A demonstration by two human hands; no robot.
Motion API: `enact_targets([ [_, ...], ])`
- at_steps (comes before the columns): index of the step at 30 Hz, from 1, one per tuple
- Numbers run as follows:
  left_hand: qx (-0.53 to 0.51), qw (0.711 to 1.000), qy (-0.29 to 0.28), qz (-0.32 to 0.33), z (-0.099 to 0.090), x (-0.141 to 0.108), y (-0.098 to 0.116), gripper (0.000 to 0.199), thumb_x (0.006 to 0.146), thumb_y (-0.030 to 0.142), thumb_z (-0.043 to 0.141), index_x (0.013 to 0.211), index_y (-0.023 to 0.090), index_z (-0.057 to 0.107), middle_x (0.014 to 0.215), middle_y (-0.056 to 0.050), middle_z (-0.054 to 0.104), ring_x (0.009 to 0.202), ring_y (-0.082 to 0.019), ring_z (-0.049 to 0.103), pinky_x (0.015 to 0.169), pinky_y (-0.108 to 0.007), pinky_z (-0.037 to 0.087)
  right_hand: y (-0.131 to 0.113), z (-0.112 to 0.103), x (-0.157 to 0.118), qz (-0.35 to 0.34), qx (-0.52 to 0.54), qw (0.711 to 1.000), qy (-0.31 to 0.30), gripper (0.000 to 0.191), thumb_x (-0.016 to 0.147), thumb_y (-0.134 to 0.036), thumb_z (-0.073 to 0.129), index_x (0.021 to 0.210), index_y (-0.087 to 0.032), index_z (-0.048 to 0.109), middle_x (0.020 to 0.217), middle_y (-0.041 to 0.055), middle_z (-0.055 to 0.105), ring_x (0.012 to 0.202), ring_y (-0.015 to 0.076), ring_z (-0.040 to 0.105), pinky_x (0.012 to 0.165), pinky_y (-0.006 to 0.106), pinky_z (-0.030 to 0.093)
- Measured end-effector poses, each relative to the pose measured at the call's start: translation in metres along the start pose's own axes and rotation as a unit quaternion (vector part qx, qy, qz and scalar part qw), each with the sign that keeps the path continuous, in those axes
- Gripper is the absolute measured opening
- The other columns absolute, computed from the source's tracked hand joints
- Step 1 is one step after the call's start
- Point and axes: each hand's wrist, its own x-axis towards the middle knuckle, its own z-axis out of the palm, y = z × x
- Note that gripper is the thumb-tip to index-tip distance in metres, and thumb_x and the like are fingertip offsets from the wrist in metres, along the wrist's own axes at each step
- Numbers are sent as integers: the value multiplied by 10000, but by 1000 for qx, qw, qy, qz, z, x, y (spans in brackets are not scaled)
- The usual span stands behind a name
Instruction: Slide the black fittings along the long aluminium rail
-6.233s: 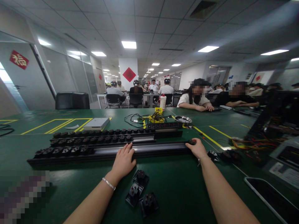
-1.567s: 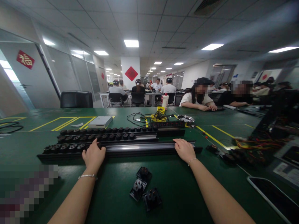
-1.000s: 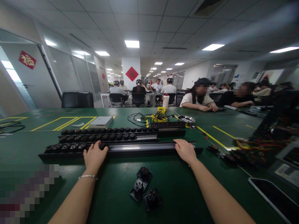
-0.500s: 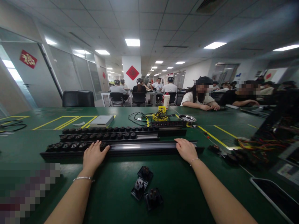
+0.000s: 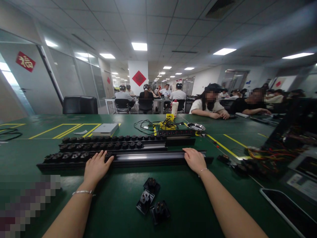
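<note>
Both bare arms reached in from the near side, the left forearm [image 5: 71, 211] slanting far and rightward, the right forearm [image 5: 228, 201] far and leftward. The left hand [image 5: 97, 168] lay palm down, its back turned up, fingers [image 5: 95, 156] pointing far and slightly parted, the thumb [image 5: 109, 162] stretched out to the right. The right hand [image 5: 194, 160] was also palm down, in line with its wrist [image 5: 202, 171], its fingers together and bent leftward; their undersides were hidden, so their grip could not be told. The two hands stood well apart, roughly level.
</note>
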Motion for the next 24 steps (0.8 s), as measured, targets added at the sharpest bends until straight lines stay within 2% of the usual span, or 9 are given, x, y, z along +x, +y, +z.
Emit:
enact_targets([
  [15, 1, 1000, -16, 11, -6, -2, 2, 710, 807, 607, 273, 1360, 177, 385, 1444, -110, 350, 1313, -283, 323, 1045, -461, 252, -1, 0, -1, 3, -2, 1000, 0, 439, 851, -279, 305, 1182, -236, 591, 1246, 25, 575, 1183, 186, 451, 960, 366, 340],
  [24, 1, 999, -13, 36, -12, -5, 2, 599, 816, 595, 287, 1323, 310, 430, 1412, -73, 412, 1253, -295, 406, 1003, -473, 285, -3, -4, -1, 4, 4, 1000, -4, 446, 856, -286, 288, 1180, -223, 588, 1242, 26, 577, 1175, 180, 457, 949, 359, 346],
])
